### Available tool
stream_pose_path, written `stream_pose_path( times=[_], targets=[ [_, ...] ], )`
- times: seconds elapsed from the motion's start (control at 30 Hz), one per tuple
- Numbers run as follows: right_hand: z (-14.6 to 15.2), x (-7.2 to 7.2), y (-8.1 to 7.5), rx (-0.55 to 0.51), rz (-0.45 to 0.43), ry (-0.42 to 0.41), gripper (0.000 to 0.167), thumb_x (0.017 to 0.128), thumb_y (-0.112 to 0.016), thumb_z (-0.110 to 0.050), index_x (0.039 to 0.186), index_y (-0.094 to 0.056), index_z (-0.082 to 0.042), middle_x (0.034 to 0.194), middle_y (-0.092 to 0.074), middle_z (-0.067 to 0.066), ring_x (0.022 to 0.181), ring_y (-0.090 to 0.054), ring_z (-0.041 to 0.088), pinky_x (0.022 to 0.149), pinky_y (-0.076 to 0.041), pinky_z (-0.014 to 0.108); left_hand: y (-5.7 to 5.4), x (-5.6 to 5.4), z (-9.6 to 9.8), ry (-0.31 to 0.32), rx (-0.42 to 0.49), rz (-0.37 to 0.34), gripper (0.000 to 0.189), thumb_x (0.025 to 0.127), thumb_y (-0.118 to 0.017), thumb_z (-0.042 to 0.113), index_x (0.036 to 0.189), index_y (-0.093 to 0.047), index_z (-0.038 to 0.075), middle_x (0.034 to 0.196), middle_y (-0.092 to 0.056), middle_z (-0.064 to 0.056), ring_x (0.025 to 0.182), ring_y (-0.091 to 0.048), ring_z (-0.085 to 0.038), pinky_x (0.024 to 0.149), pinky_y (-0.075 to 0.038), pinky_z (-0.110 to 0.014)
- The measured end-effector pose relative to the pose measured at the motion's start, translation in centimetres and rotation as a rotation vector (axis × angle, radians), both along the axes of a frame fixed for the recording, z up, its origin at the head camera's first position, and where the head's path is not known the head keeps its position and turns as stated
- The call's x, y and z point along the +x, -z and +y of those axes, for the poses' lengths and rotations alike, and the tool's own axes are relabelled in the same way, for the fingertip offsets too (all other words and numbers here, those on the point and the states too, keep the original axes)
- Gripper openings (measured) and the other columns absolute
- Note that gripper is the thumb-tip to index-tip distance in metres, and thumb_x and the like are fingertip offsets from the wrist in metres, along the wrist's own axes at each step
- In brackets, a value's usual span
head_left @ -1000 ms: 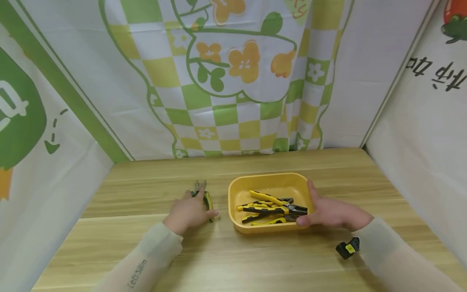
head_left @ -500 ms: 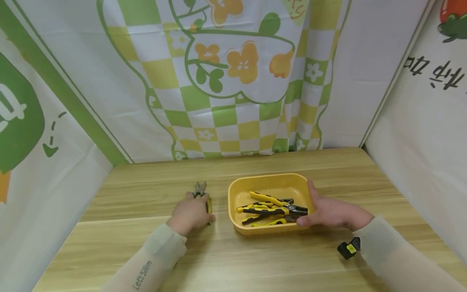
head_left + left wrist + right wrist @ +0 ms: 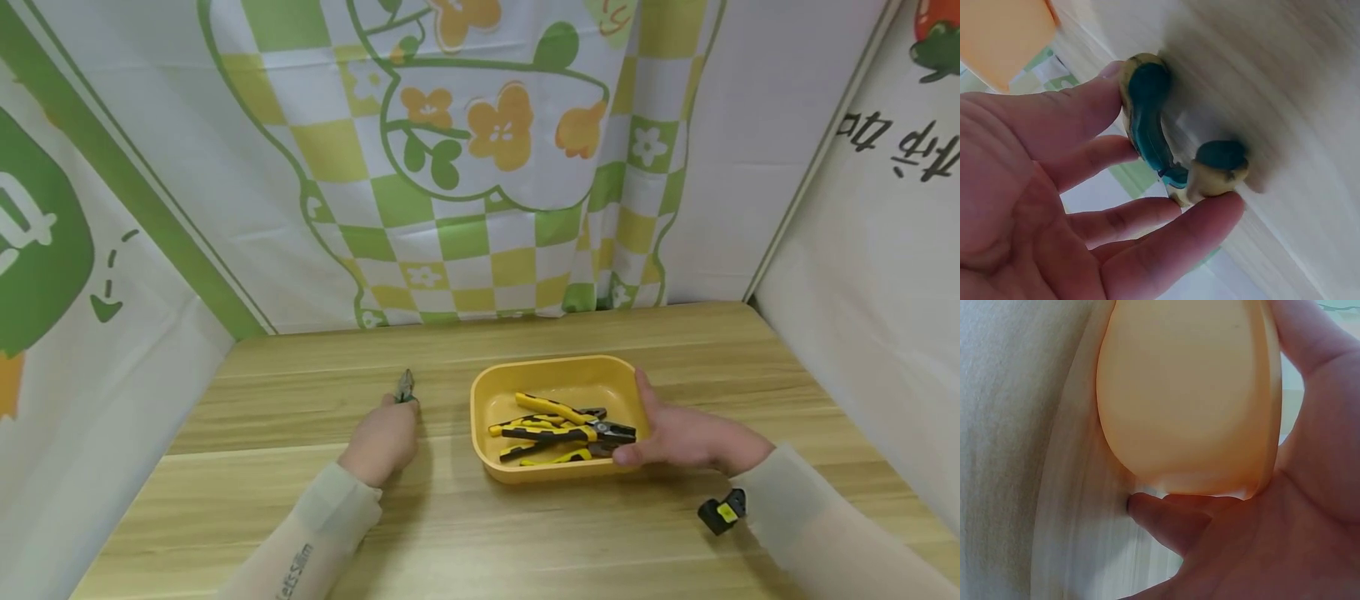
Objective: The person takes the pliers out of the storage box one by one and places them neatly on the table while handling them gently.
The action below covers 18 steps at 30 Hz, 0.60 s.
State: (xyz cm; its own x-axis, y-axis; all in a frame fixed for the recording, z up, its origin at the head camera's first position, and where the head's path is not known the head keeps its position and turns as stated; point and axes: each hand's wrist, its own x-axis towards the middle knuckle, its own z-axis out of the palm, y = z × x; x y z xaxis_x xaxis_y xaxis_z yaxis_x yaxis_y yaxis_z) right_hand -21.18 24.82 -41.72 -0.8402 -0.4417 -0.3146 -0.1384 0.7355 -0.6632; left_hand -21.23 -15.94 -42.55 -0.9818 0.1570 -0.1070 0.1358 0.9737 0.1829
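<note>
My left hand (image 3: 382, 440) pinches a pair of pliers (image 3: 405, 383) on the table, left of the yellow bin. Metal jaws point away from me and look closed in the head view. Up close in the left wrist view, the thumb lies on one teal-and-yellow handle (image 3: 1149, 94) and fingertips press the other. My right hand (image 3: 686, 437) grips the right end of the yellow plastic bin (image 3: 555, 474), thumb at the front corner and fingers along the side. Inside the bin lie several yellow-and-black pliers (image 3: 551, 433), piled over each other.
The wooden table (image 3: 300, 400) ends at a patterned curtain (image 3: 465, 250) behind, with white printed walls at both sides. A black wrist device (image 3: 722, 512) with a yellow patch hangs by the right sleeve.
Fingers of my left hand have closed round the pliers, whose spread jaws have come together and shifted slightly left. The right hand and the bin stay in place.
</note>
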Motion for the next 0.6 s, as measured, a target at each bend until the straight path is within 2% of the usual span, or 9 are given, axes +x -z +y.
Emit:
stream_pose_path(
  times=[0.13, 0.3, 0.37, 0.43, 0.53, 0.6],
  targets=[
    [0.0, -0.1, 0.1, 0.005, 0.007, -0.004, 0.135, 0.084, -0.077, -0.052, 0.148, 0.030, 0.000, 0.153, -0.002, 0.042, 0.133, -0.036, 0.051, 0.111, -0.023, 0.059, -0.1, 0.2, -0.9, -0.007, 0.002, 0.003, 0.043, 0.088, -0.052, -0.010, 0.130, -0.060, -0.006, 0.118, -0.058, -0.034, 0.095, -0.056, -0.034, 0.059, -0.051, -0.040],
    [-0.1, 0.1, 0.0, -0.009, 0.009, -0.012, 0.136, 0.083, -0.077, -0.052, 0.148, 0.030, 0.001, 0.153, 0.003, 0.041, 0.134, -0.033, 0.052, 0.112, -0.022, 0.060, -0.3, 0.6, -2.9, -0.034, 0.014, -0.023, 0.049, 0.089, -0.050, -0.011, 0.137, -0.056, -0.005, 0.125, -0.055, -0.034, 0.108, -0.054, -0.038, 0.065, -0.053, -0.045],
    [-0.1, 0.1, 0.0, -0.014, 0.010, -0.015, 0.136, 0.083, -0.077, -0.052, 0.148, 0.030, 0.001, 0.153, 0.004, 0.041, 0.134, -0.033, 0.052, 0.112, -0.021, 0.060, -0.3, 0.6, -3.9, -0.047, 0.022, -0.036, 0.051, 0.088, -0.049, -0.012, 0.139, -0.054, -0.005, 0.130, -0.052, -0.036, 0.116, -0.051, -0.044, 0.067, -0.052, -0.045],
    [-0.1, 0.0, 0.0, -0.010, 0.013, -0.018, 0.135, 0.084, -0.077, -0.052, 0.148, 0.030, 0.001, 0.153, 0.004, 0.041, 0.135, -0.030, 0.053, 0.112, -0.020, 0.060, -0.3, 0.8, -4.9, -0.063, 0.035, -0.045, 0.053, 0.088, -0.048, -0.012, 0.140, -0.052, -0.006, 0.133, -0.047, -0.040, 0.118, -0.050, -0.047, 0.067, -0.052, -0.045],
    [-0.1, 0.0, -0.1, 0.003, 0.006, -0.017, 0.135, 0.084, -0.076, -0.053, 0.148, 0.030, 0.001, 0.152, -0.004, 0.043, 0.134, -0.033, 0.052, 0.112, -0.022, 0.059, -0.2, 0.8, -6.3, -0.089, 0.048, -0.063, 0.056, 0.086, -0.047, -0.013, 0.142, -0.049, -0.007, 0.138, -0.039, -0.044, 0.121, -0.047, -0.052, 0.065, -0.049, -0.043],
    [0.0, 0.0, -0.1, 0.012, 0.005, -0.017, 0.135, 0.084, -0.076, -0.054, 0.148, 0.030, 0.001, 0.151, -0.007, 0.043, 0.134, -0.034, 0.052, 0.111, -0.022, 0.059, -0.1, 0.9, -7.3, -0.101, 0.037, -0.063, 0.058, 0.084, -0.048, -0.012, 0.142, -0.049, -0.008, 0.136, -0.040, -0.044, 0.118, -0.049, -0.053, 0.068, -0.050, -0.046]
  ],
)
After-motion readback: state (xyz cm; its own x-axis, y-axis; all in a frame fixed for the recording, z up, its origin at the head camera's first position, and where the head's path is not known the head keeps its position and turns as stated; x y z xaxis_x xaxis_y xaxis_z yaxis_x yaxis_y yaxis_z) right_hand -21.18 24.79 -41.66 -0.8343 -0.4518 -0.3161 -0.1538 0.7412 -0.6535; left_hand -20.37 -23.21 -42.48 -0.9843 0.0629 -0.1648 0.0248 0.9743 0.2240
